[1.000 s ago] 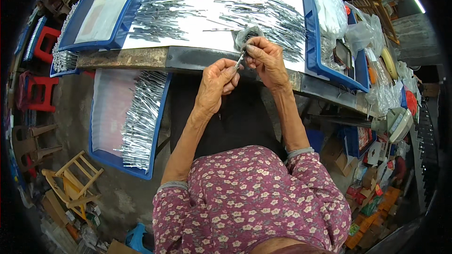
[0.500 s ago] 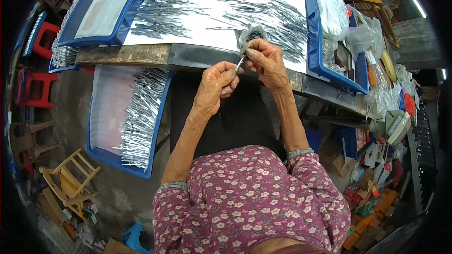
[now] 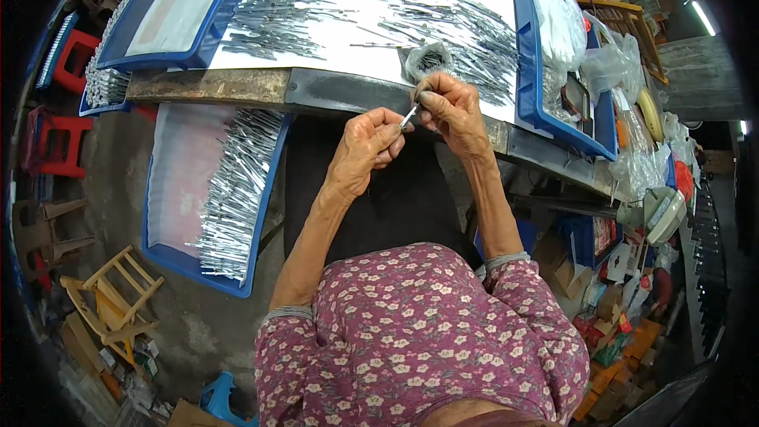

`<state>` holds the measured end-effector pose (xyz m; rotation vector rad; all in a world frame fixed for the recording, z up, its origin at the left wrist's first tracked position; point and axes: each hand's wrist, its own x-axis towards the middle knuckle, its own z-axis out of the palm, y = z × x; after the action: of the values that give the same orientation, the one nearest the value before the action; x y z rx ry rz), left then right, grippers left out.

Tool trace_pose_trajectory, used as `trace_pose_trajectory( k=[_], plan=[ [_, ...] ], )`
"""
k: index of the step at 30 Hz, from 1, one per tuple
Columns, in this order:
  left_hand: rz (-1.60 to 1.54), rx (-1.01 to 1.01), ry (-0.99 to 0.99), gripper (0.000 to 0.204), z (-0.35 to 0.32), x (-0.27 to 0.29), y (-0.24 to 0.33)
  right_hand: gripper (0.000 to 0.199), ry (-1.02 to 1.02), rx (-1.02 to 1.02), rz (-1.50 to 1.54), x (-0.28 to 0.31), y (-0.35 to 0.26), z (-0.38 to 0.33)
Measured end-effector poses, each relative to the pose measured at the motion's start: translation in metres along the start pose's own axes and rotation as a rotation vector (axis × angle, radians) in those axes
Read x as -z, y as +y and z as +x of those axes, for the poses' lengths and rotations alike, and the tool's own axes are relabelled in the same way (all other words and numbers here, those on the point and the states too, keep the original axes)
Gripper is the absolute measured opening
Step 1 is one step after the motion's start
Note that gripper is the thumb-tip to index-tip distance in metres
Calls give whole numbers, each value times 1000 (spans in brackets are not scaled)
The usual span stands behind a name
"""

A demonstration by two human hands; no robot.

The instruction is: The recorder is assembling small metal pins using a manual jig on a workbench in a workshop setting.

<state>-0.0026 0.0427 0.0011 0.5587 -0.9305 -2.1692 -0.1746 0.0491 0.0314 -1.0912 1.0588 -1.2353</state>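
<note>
The left hand (image 3: 365, 150) and right hand (image 3: 447, 107) meet over the table edge (image 3: 332, 92), fingers pinched closed on 1 thin metal piece (image 3: 409, 117) between them. At 12 o'clock lies a scatter of metal pieces (image 3: 466, 39); at 8 o'clock a blue tray (image 3: 207, 269) holds a neat row.

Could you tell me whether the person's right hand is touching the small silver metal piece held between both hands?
Touching. The head view shows the right hand pinching one end of the small metal piece.
</note>
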Motion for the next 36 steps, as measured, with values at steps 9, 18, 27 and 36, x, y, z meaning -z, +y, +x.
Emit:
trace_pose_trajectory(
  k=[9,18,27,36],
  plan=[
    [0,71,-26,22,-2,2,-4,14,67,80,-195,-1,6,-13],
    [46,68,-42,22,-2,-4,-7,12,104,76,-186,-5,8,-29],
    [154,28,-18,21,-5,-5,-6,14,72,14,73,0,6,-28],
    [228,2,41,17,-9,-6,-3,11,26,110,67,-1,7,-22]
  ],
)
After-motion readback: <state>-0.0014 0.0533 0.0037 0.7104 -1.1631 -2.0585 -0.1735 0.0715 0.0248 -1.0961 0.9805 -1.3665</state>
